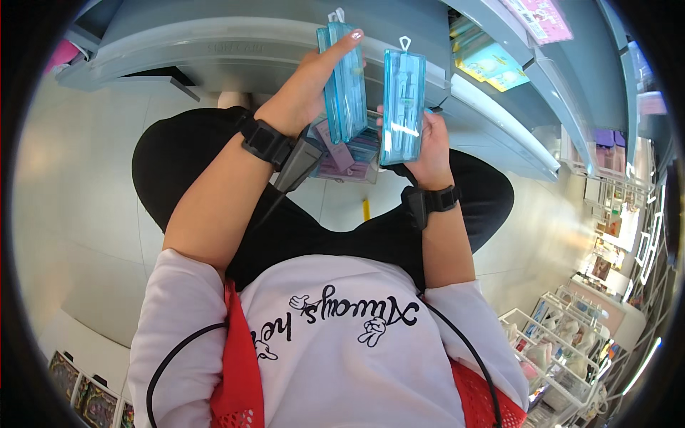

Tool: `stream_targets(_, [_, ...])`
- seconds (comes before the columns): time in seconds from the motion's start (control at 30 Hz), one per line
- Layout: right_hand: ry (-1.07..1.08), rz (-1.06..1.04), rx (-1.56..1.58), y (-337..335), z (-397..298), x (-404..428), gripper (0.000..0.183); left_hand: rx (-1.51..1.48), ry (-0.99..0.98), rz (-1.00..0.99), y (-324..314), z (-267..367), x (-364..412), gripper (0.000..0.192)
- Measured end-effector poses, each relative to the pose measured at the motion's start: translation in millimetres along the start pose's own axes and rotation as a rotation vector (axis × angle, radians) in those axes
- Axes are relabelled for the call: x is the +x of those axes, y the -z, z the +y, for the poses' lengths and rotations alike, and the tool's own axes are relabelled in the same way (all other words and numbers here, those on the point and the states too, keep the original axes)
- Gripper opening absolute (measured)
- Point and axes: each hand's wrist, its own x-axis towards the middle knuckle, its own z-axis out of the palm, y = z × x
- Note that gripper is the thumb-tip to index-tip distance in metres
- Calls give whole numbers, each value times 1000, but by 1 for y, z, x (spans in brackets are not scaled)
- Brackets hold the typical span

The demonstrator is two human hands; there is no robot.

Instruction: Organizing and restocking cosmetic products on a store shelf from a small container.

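My left hand (316,80) grips at least two translucent blue plastic cases (345,88), stacked face to face, with white hanging loops at their top. My thumb lies across their upper part. In my right hand (434,144) is one more blue case (404,107), held upright with its face towards me and slim items visible inside. A white loop tops this case too. Below and between my hands stands a clear bin (369,174) with pink and blue packs, partly hidden by the cases. A pink pack (334,144) lies slanted on top there.
A grey shelf with a clear front rail (235,48) runs before me. Yellow and blue packs (489,64) sit on the shelf to the right. My black-trousered knees (182,155) flank the bin. White wire baskets (556,353) with goods stand at the lower right.
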Motion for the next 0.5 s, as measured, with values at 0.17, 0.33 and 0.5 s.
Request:
stream_targets(0.17, [64,104,80,-10,9,17,47,-95,104,-124,-8,-10,-4,65])
stream_targets(0.33, [276,197,-178,-18,26,32,37,-74,127,-241,-9,-7,-8,64])
stream_targets(0.5, [463,187,-206,-25,41,35,34,-3,114,-360,-4,-8,-3,57])
